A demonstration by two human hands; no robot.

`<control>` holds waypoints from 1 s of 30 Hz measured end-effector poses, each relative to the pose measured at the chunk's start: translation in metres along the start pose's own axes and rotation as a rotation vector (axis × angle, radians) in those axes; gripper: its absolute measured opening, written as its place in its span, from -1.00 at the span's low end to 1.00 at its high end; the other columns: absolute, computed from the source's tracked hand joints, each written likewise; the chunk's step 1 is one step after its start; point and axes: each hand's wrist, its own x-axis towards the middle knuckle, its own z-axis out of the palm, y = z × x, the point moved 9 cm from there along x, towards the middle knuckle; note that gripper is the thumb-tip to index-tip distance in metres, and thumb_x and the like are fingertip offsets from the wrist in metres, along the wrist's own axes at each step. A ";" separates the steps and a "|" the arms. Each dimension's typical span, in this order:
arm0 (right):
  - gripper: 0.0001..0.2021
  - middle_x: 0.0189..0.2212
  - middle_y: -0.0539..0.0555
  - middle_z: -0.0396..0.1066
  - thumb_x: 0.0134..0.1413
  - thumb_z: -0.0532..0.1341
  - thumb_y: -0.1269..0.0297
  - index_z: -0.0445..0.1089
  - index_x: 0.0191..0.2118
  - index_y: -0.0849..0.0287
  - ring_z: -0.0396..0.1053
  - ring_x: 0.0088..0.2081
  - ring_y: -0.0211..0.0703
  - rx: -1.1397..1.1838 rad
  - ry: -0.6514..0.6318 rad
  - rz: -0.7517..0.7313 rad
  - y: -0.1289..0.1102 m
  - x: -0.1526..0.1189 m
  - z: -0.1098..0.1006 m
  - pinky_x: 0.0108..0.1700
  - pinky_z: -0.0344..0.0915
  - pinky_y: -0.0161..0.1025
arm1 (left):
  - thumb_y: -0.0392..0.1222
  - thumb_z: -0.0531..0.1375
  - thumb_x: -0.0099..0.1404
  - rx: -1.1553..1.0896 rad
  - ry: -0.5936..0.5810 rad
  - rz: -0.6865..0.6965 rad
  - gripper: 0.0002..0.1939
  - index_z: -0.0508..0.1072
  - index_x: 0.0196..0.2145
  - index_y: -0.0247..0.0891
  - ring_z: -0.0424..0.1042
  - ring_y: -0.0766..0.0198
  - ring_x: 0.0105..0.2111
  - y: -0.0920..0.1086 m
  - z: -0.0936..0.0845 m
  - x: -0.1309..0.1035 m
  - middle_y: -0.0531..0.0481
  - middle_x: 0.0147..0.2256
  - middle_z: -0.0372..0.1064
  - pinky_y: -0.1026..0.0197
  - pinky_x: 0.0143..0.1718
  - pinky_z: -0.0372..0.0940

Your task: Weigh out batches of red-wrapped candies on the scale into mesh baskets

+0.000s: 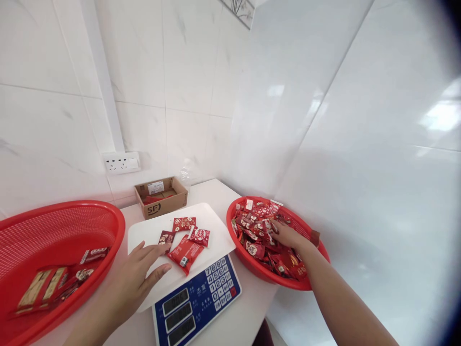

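Note:
My left hand (147,271) hovers at the left side of the white weighing pan (144,230), its fingers spread and nothing in them. Its fingertips are nearest a small dark red packet (166,238). Beside that on the pan lie a larger red packet (186,253), a red-and-white packet (199,236) and a flat red packet (184,224). My right hand (286,234) reaches into the right red basket (322,250), its bent fingers closed on a small red packet (267,227) among several others. Some of its fingers are hidden.
Below the pan is the scale's blue keypad and display panel (201,298). A large red basket (115,230) at left holds larger packages (46,288). A cardboard box (162,204) stands behind the pan, near a clear plastic bottle (185,175). Tiled walls close off the back and right.

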 end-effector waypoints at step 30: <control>-0.71 -0.53 -0.02 0.39 -0.27 0.31 0.06 0.27 -0.45 0.09 0.36 -0.47 -0.20 1.285 0.109 0.153 -0.002 -0.009 -0.019 -0.41 0.33 -0.27 | 0.10 -0.01 0.31 -0.022 -0.003 0.006 -0.56 0.34 0.07 -0.02 0.25 -0.01 0.11 0.001 0.002 0.001 0.00 0.04 0.36 -0.06 0.02 0.27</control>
